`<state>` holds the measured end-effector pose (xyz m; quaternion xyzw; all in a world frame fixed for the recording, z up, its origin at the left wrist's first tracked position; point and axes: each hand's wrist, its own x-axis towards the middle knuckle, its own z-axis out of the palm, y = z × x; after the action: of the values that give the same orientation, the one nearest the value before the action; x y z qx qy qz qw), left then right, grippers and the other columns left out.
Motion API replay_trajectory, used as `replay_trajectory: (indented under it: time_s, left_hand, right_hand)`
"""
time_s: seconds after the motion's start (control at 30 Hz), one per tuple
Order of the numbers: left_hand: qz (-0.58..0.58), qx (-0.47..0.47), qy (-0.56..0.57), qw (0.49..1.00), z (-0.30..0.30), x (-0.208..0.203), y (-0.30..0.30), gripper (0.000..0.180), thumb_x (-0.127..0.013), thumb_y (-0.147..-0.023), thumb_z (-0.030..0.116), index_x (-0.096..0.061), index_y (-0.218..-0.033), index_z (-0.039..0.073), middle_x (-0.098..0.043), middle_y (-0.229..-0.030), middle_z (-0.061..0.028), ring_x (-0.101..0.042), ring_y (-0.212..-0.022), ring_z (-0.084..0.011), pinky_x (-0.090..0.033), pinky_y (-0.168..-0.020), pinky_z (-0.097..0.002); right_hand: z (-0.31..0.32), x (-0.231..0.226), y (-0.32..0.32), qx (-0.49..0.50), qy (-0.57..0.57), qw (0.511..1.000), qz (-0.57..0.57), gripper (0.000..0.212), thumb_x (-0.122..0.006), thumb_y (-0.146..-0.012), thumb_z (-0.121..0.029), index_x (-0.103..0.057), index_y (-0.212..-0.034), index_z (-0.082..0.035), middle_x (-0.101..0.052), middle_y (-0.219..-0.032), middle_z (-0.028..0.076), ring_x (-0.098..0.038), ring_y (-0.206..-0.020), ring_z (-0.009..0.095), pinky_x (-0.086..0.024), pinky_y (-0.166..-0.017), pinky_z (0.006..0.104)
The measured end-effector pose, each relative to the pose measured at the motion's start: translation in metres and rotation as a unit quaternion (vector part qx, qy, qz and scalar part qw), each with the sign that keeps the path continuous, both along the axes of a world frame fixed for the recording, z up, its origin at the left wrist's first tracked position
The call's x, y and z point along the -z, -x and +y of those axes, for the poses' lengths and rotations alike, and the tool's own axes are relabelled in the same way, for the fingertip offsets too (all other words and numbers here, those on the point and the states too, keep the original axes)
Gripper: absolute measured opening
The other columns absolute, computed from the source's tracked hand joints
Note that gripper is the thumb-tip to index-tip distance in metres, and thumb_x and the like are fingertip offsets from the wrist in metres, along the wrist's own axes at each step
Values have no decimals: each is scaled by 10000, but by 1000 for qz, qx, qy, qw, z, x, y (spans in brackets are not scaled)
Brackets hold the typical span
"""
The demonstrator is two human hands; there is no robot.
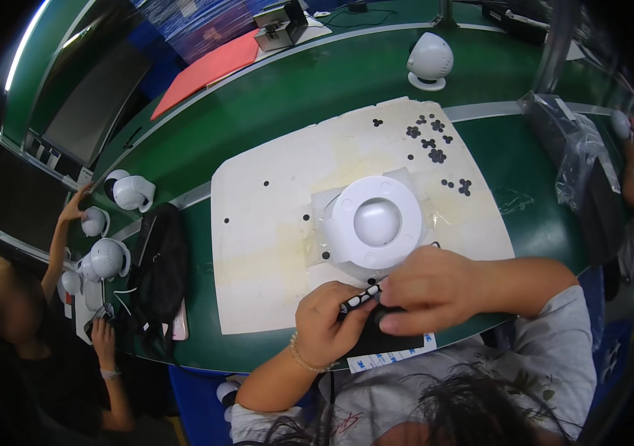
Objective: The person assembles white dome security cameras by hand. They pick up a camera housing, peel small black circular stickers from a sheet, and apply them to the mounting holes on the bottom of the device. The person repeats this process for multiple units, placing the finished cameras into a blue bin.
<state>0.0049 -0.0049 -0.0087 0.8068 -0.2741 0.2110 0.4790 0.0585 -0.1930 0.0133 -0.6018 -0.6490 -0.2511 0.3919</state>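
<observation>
Head view: strip (361,299) is by the near edge of the board (257,282), pinched in the left hand (323,321); right hand (430,286) curls at its right end, can't tell if gripping. Likely light, bendy, maybe tacky; hold by edges. Right fingertips blurred, strip ends hidden.

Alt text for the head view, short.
A left-hand grip holds a black strip with white spots, the right-hand grip close beside it, in front of a round white device on a white board. Small black dots lie scattered on the board; a co-worker is at the left.
</observation>
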Motion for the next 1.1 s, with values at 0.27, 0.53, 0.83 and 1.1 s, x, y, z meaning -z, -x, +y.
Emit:
replay_trajectory:
  time_s: [0.27, 0.53, 0.83, 1.1]
  left_hand:
    - [2, -7, 12, 1000, 1, -3, -2, 202, -670, -660, -12, -564, -832, -1, -571, -666, -126, -543, -545, -242, -411, -486, -290]
    - [-77, -87, -68, 991, 0, 1, -2, 213, -700, -617, 71, -589, -797, 42, -540, -1070, -162, -488, -972, -305, -368, -780, -378]
    - [-64, -63, -152, 984, -5, 13, 0, 163, -688, -643, 133, -619, -782, 84, -463, -1256, -127, -381, -1166, -312, -302, -847, -384]
    - [-71, -53, -197, 976, -4, 16, 1, 179, -709, -610, 99, -635, -770, 71, -445, -1274, -133, -346, -1182, -316, -306, -885, -386]
  right_hand:
    - [-1, 2, 3, -7, 42, 980, 196, 241, -599, -744, -63, -582, -983, -43, -543, -955, 109, -555, -731, 223, -437, -600, 315]
    - [-4, -1, -3, 4, -54, 971, 234, 389, -493, -782, 75, -440, -1150, -40, -493, -1023, 133, -526, -765, 187, -446, -671, 291]
    - [-16, -18, -43, 85, -44, 871, 482, 534, -447, -787, 75, -270, -1277, -46, -395, -1166, 142, -469, -790, 84, -406, -745, 222]
    - [-18, -15, -44, 91, -45, 874, 476, 513, -436, -783, 69, -291, -1263, -36, -407, -1155, 139, -477, -798, 94, -417, -724, 224]
